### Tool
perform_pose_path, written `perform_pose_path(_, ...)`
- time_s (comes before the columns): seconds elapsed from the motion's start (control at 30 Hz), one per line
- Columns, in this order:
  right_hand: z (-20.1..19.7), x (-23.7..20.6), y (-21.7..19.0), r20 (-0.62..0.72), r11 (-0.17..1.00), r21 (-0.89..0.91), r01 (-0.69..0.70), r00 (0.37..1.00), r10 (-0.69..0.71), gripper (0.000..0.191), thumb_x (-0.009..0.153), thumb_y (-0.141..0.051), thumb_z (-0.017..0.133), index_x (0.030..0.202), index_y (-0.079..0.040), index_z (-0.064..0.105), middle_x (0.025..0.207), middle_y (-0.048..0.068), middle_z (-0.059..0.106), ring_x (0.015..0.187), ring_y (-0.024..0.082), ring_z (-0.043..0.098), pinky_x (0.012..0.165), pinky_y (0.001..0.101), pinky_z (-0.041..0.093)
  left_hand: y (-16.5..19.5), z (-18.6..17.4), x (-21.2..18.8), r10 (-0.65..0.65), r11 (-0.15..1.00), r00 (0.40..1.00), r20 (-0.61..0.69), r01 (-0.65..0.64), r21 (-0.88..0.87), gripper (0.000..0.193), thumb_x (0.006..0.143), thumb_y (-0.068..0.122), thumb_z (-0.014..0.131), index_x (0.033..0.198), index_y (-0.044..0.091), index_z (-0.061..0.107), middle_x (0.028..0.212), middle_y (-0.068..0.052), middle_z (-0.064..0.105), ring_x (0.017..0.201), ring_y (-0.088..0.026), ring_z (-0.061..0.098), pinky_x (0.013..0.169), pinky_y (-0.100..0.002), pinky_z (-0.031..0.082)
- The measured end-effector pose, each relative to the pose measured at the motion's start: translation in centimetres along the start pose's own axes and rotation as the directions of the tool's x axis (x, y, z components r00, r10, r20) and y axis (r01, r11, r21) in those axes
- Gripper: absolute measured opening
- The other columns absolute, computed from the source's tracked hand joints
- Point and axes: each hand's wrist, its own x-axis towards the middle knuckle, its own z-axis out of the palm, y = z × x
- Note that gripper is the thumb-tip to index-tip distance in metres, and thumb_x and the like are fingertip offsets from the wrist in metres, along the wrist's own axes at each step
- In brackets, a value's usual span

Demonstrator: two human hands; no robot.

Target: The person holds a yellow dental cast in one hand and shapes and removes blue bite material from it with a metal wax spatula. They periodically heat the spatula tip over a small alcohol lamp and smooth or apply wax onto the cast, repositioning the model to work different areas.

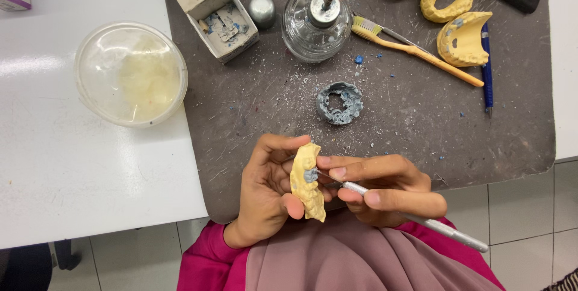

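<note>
- Fingers of the left hand (268,191) pinch a yellow dental cast (307,181) at lower centre of the frame, held in the air in front of the bench (385,122); a loosened pinch could drop it onto the lap.
- Right hand (385,191) is pressed around a thin metal carving tool (421,222); its tip meets a grey wax patch (310,175), and a slip might gouge the cast or jab the left thumb.
- Tool tip itself is hard to make out, and the cast's far face is hidden.
- Glass spirit lamp (317,23) at upper centre: any flame is too faint to tell.
- More casts (463,39) at upper right are partly cut off.
</note>
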Motion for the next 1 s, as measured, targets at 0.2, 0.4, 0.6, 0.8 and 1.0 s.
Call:
perform_pose_path(0.2, -1.1, -0.3, -0.7, 0.072, 0.999, -0.012, -0.031, 0.997, 0.031, 0.034, 0.091, 0.010, 0.070, 0.110, -0.003, 0.045, 0.106, 0.022, 0.061, 0.098, 0.043, 0.076, 0.086, 0.0500, 0.069, -0.6, 0.5, -0.2, 0.022, 0.999, 1.000, -0.022, -0.021, 0.036, 0.088, 0.080, 0.031, 0.090, 0.146, 0.001, 0.040, 0.129, -0.017, 0.063, 0.115, -0.028, 0.072, 0.098, -0.045, 0.067)
perform_pose_path(0.4, -1.1, -0.2, -0.6, 0.019, 0.999, -0.024, -0.033, 0.999, 0.033, 0.032, 0.094, 0.008, 0.067, 0.112, -0.004, 0.043, 0.107, 0.022, 0.062, 0.098, 0.043, 0.078, 0.086, 0.0489, 0.072, -0.6, 0.7, 0.1, 0.013, 0.998, 1.000, -0.024, -0.011, 0.055, 0.086, 0.081, 0.031, 0.090, 0.145, 0.002, 0.041, 0.130, -0.016, 0.064, 0.118, -0.029, 0.071, 0.102, -0.047, 0.066)
perform_pose_path(0.6, -1.8, 0.0, -0.7, 0.069, 0.999, -0.032, 0.001, 0.998, 0.002, 0.033, 0.093, 0.008, 0.068, 0.111, -0.004, 0.044, 0.105, 0.023, 0.061, 0.097, 0.043, 0.077, 0.083, 0.0468, 0.072, -1.0, 1.0, 0.1, 0.059, 0.995, 0.998, -0.004, -0.059, 0.079, 0.083, 0.083, 0.033, 0.088, 0.145, 0.003, 0.042, 0.131, -0.013, 0.062, 0.121, -0.028, 0.070, 0.105, -0.048, 0.066)
perform_pose_path(0.8, -1.9, -0.3, -0.9, 0.083, 1.000, -0.011, -0.008, 0.997, 0.009, 0.034, 0.092, 0.009, 0.069, 0.111, -0.003, 0.044, 0.107, 0.023, 0.060, 0.099, 0.045, 0.076, 0.084, 0.0484, 0.072, -0.9, 1.2, -0.1, 0.051, 0.996, 0.999, -0.005, -0.051, 0.070, 0.083, 0.083, 0.033, 0.088, 0.146, 0.002, 0.042, 0.131, -0.014, 0.062, 0.121, -0.029, 0.070, 0.104, -0.050, 0.065)
perform_pose_path(1.0, -1.7, -0.3, -1.4, 0.023, 0.998, 0.007, -0.060, 0.998, 0.059, 0.032, 0.092, 0.009, 0.069, 0.109, -0.002, 0.044, 0.109, 0.023, 0.060, 0.101, 0.047, 0.075, 0.084, 0.0496, 0.071, -1.0, 1.5, -0.1, 0.054, 0.997, 0.999, 0.000, -0.054, 0.058, 0.083, 0.083, 0.033, 0.088, 0.145, 0.002, 0.042, 0.132, -0.014, 0.061, 0.122, -0.030, 0.069, 0.105, -0.050, 0.065)
